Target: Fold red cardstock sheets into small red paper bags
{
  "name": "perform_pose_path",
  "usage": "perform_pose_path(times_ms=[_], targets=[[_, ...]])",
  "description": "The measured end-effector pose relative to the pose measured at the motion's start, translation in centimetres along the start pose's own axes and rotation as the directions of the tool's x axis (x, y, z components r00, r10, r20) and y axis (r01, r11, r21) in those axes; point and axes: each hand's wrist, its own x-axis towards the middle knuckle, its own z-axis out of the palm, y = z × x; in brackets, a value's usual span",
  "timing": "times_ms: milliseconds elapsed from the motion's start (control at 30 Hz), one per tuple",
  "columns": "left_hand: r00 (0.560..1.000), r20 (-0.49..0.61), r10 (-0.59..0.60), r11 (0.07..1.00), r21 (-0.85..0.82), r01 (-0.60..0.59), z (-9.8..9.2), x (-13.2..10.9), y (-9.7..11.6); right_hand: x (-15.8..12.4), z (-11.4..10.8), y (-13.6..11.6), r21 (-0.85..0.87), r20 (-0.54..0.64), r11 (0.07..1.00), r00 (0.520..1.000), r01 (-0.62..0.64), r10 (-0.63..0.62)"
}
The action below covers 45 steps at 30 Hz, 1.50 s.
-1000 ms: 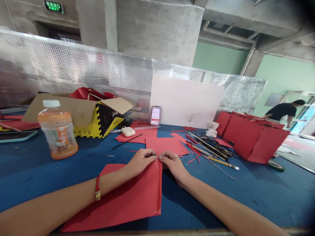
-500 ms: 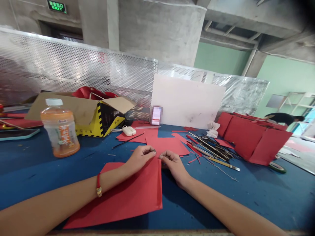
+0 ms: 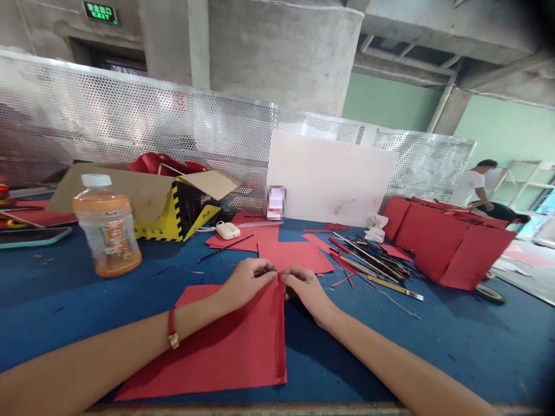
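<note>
A large sheet of red paper (image 3: 225,346) lies in front of me, its right edge folded over in a narrow strip. My left hand (image 3: 251,283) pinches the far end of that edge between thumb and fingers, with the forearm lying across the sheet. Close beside it, my right hand (image 3: 306,292) is closed at the same far corner, thumb against the curled fingers. The fingertips of both hands nearly meet there. Just past them lies another piece of red paper (image 3: 299,254).
An orange drink bottle (image 3: 108,231) and an open cardboard box (image 3: 156,211) stand left. A white earphone case (image 3: 228,230) lies near a thin black stick (image 3: 225,250). Brushes and sticks (image 3: 373,257) lie right, before red paper bags (image 3: 446,248). A person (image 3: 472,185) is behind.
The red sheet's near right corner has come down a little and its folded edge shows more clearly. Both hands stay at the far corner. A person in white has appeared at the back right.
</note>
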Motion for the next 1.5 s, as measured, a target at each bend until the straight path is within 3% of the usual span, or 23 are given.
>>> perform_pose_path(times_ms=[200,433,633,1500], targets=[[1.0,-0.012,-0.001,1.0,-0.023,0.001,-0.08,-0.01,0.19,-0.07,-0.15,-0.24,-0.15,0.036,0.988,0.999,0.038,-0.033],[0.998,0.035,-0.053,0.998,0.022,0.052,-0.23,-0.28,0.44,0.0,-0.37,0.21,-0.067,0.058,0.998,0.998,-0.013,0.017],[0.987,0.111,-0.118,0.988,-0.091,0.128,-0.4,-0.34,0.47,-0.13,-0.66,-0.42,-0.088,0.089,0.994,0.994,-0.057,0.065],[0.983,0.148,-0.11,0.985,-0.118,0.128,-0.38,-0.2,0.28,0.02,-0.75,-0.4,-0.165,0.116,0.986,0.993,-0.004,0.024]])
